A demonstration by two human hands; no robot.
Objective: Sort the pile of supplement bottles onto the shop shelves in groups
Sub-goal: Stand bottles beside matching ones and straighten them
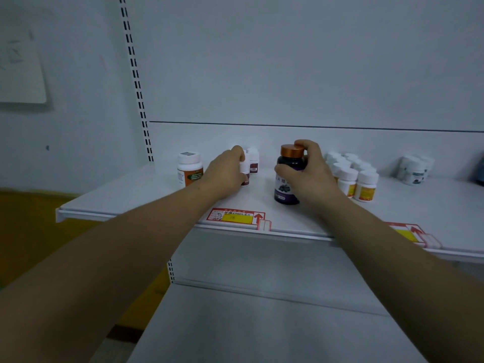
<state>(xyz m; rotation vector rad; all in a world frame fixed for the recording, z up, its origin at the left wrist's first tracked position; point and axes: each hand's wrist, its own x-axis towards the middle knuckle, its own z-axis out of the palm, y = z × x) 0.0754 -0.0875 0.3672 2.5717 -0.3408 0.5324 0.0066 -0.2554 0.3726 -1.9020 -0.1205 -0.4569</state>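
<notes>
Gripping a dark bottle (285,187) with a copper cap, the right hand (313,174) sits at centre frame: thumb pressed on the bottle's left side, fingers curled round the cap and the far side. The bottle stands upright on the white upper shelf (125,197), base on the shelf surface, purple label facing the camera.

Left hand (225,174), just left of centre: fingers curled round a small white bottle (246,176) with a maroon label, also upright on the shelf. A second small bottle (253,161) of the same kind stands just behind it, near the back panel.

Left of the left hand: one larger white bottle (189,167) with an orange label, standing alone.

Right of the right hand: a cluster of white-capped bottles (352,176) with yellow-orange labels, set in rows, close beside the wrist. Further right, well apart: a group of white bottles (416,170) with dark labels; print unreadable.

Shelf front edge: red-and-yellow price tag (235,216) below the hands; another tag (408,230) partly hidden by the right forearm.

Lower shelf (262,326) at bottom centre. Slotted upright (136,79) at upper left.
</notes>
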